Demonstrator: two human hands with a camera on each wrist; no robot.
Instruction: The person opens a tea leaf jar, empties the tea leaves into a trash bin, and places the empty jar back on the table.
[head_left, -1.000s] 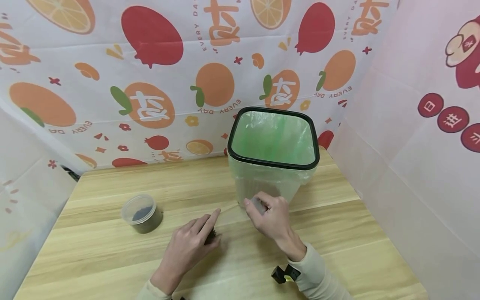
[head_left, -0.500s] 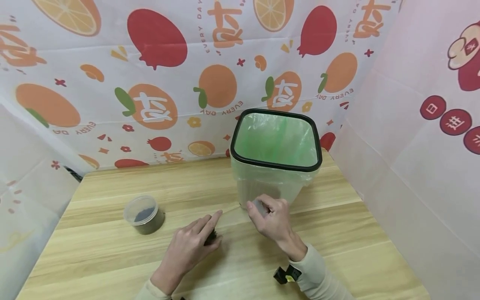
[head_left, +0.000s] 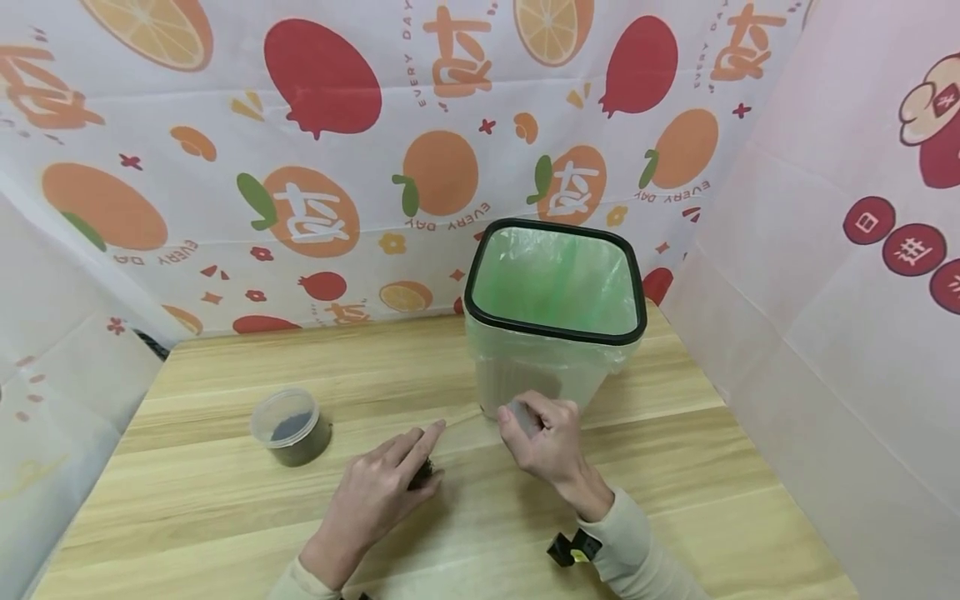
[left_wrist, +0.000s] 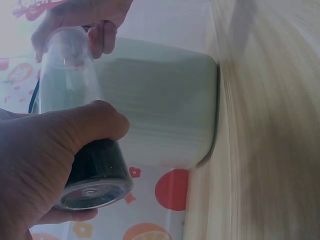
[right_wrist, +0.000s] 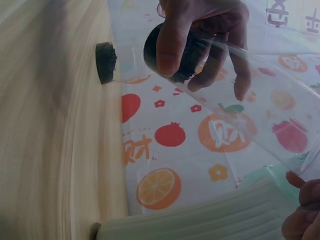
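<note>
Between both hands, near the bin [head_left: 517, 375], a clear bottle [left_wrist: 67, 92] is held at a tilt. Its end with dark stuff [left_wrist: 97, 162] inside is wrapped by the curled left hand [head_left: 382, 479]. Its other end seems to be gripped by the right hand's [head_left: 551, 437] bent fingers, partly hidden. The bottle's round bottom is shown by the left wrist view; from the head view it is covered.
</note>
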